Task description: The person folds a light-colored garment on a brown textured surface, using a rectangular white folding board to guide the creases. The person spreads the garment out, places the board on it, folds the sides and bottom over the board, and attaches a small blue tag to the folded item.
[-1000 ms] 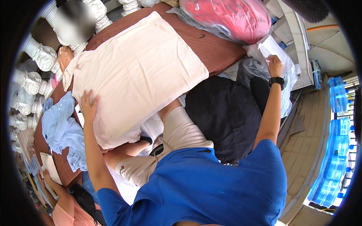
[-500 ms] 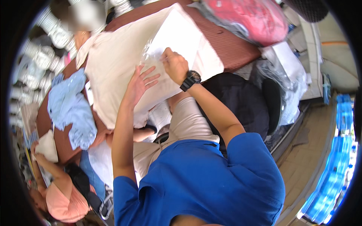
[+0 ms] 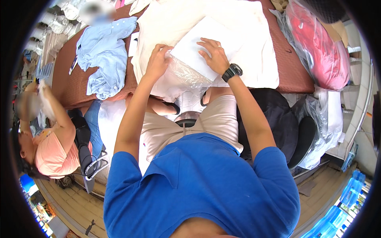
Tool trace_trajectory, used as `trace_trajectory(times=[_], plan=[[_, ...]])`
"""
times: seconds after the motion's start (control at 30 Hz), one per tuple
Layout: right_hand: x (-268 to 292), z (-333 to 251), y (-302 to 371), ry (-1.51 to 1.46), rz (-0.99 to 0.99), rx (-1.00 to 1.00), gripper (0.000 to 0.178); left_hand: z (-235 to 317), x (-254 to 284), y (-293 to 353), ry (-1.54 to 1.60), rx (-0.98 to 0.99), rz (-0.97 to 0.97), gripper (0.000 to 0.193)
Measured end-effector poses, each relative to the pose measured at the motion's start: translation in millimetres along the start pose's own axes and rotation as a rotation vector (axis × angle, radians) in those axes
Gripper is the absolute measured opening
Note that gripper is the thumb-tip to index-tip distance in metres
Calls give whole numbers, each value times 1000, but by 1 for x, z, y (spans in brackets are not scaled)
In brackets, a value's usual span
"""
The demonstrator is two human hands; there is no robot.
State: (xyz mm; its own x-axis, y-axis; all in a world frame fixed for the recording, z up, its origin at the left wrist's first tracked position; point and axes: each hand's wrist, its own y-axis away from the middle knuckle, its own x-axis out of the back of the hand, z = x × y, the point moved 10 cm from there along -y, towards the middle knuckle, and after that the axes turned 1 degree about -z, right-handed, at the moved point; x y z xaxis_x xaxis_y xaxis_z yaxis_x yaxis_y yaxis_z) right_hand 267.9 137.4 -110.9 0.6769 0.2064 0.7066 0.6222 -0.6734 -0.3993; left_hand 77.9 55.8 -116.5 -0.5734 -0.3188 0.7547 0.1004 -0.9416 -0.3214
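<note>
We see a tag (image 3: 73,64) by the pale blue shirt (image 3: 105,47), its print too small to read. On the desk (image 3: 295,75), the white packet (image 3: 198,47) lies over cream cloth (image 3: 260,59). Our right hand (image 3: 216,58) spreads open fingers over it; our left hand (image 3: 157,63) curls at its edge, gripping or not we cannot tell.

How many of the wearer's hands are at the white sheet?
2: left hand at the left corner of the white sheet, beside crinkled clear plastic; right hand over its right part. Some fingertips are hard to make out.

Left grip (image 3: 158,62) at clear plastic (image 3: 187,74), right grip (image 3: 215,58) over white sheet (image 3: 191,48)
</note>
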Motion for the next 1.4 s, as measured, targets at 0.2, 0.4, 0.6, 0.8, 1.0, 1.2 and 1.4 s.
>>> trace_trajectory(times=[0.2, 0.4, 0.6, 0.8, 1.0, 1.2, 1.4], plan=[[-56, -19, -25, 203, -159, 231, 44, -38, -8, -9, 126, 167, -86, 33], [-87, -21, -21, 404, -191, 227, 47, -57, 5, -6, 171, 287, -70, 19], [-84, -24, -19, 393, -198, 218, 48, -30, 18, 0, 155, 128, 45, 9], [-84, -24, -20, 411, -189, 206, 50, -5, 35, 12, -37, -32, 179, 12], [-86, -27, -18, 430, -190, 229, 50, 38, 50, 24, -108, -346, 297, 12], [-84, -31, -17, 426, -180, 233, 49, 1, 42, 26, 173, -103, 231, 11], [-85, -29, -17, 448, -178, 231, 49, 16, 49, 36, 25, -226, 232, 12]])
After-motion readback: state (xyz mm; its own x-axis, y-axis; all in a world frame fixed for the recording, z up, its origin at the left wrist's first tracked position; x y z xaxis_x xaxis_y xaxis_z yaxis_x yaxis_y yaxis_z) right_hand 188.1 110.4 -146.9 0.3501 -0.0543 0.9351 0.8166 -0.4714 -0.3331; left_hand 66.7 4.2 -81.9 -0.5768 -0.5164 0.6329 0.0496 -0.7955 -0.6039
